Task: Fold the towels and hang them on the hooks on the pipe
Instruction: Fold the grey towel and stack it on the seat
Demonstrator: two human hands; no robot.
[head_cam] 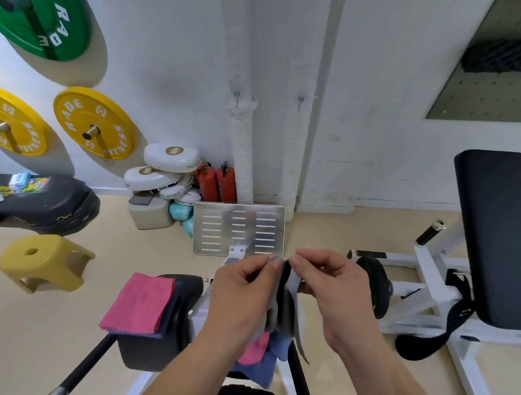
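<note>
— How does the towel look?
— You're holding a grey towel (288, 288) in front of you, above the gym machine. It's gathered into narrow hanging folds, pale on the faces and dark in the creases.
— And my grip?
— Your left hand (242, 290) and right hand (331, 283) both pinch its top edge, with the fingertips almost meeting.
— The others?
— A pink towel (138, 304) lies folded square on a dark blue towel (169, 317) on the black pad (186, 293) to your left. The hooks (237, 97) on the white pipe (242, 156) are well apart from the grey towel.
</note>
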